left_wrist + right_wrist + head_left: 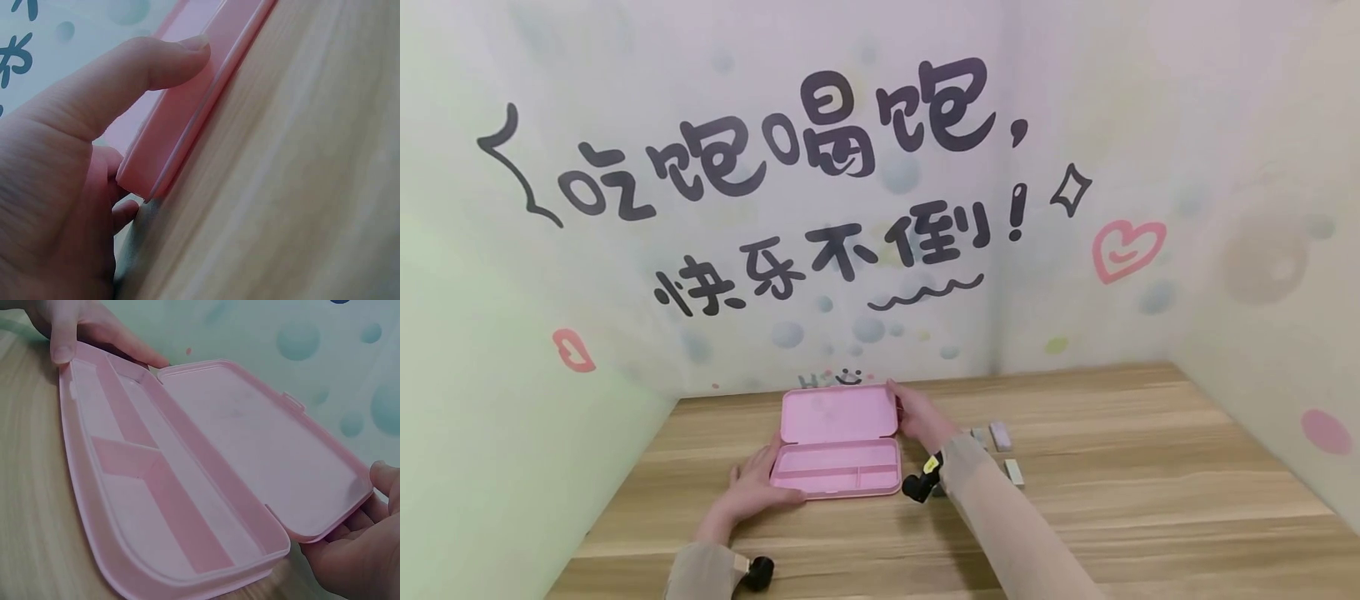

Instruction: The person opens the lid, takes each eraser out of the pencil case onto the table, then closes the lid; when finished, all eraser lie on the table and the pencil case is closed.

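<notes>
A pink pencil case point(838, 415) lies open on the table, its lid swung back toward the wall. Its base is split into 3 compartments, and in the right wrist view nothing lies in the pencil case point(262, 444). My left hand point(752, 487) grips the left end of the base. In the left wrist view the thumb of my left hand point(69, 125) presses on the front wall of the case point(181, 119), with fingers round its end. My right hand point(921, 417) holds the lid's right edge, thumb on the rim and fingers behind, clearest in the right wrist view.
Right of the case, partly behind the right forearm, lie a lavender block point(1000, 436), a pale grey-white block point(1013, 473) and a small greyish piece point(977, 435). The wooden table point(1150, 517) meets a printed wall point(1075, 333) at the back.
</notes>
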### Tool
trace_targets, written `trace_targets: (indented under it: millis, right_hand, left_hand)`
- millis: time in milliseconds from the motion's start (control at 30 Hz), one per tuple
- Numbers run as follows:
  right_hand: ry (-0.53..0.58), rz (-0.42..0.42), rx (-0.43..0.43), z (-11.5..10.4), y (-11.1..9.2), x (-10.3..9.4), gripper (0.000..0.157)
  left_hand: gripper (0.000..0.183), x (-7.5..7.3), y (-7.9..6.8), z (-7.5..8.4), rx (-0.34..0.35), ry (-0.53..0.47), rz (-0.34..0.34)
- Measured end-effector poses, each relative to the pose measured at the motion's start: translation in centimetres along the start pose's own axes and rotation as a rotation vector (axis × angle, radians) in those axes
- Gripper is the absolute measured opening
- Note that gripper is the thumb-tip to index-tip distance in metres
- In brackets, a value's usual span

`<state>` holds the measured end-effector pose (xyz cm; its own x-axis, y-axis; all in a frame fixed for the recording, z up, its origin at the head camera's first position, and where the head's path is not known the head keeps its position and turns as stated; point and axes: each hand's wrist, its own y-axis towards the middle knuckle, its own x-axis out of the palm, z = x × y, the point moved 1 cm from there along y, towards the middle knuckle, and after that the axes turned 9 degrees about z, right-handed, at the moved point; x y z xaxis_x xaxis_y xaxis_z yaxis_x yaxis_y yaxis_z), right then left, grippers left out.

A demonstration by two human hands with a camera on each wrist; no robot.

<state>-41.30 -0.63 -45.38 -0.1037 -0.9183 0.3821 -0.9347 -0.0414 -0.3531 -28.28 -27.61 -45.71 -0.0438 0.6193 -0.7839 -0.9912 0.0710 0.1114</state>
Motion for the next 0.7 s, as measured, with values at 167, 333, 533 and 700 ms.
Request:
trace_targets:
  millis: [167, 333, 533, 700]
  right_hand:
    - [-0.063, -0.015, 0.016, -0.8, -0.7, -0.2, 0.038]
    - [-0.12, -0.061, 0.016, -1.4, -1.4, -0.2, 0.043]
    - [-0.221, -0.121, -0.036, -2.1, -2.4, -0.3, 0.044]
    - [-0.333, -0.212, -0.142, -2.5, -3.4, -0.9, 0.028]
  left_hand:
    - [0.118, 0.1, 0.1, 0.0, 0.01, 0.01, 0.005]
    - [0.116, -0.1, 0.2, -0.2, 0.005, 0.003, 0.01]
    - [0.114, -0.1, 0.1, -0.1, 0.015, 0.001, 0.011]
    - [0.118, 0.0, 0.1, -0.1, 0.008, -0.005, 0.005]
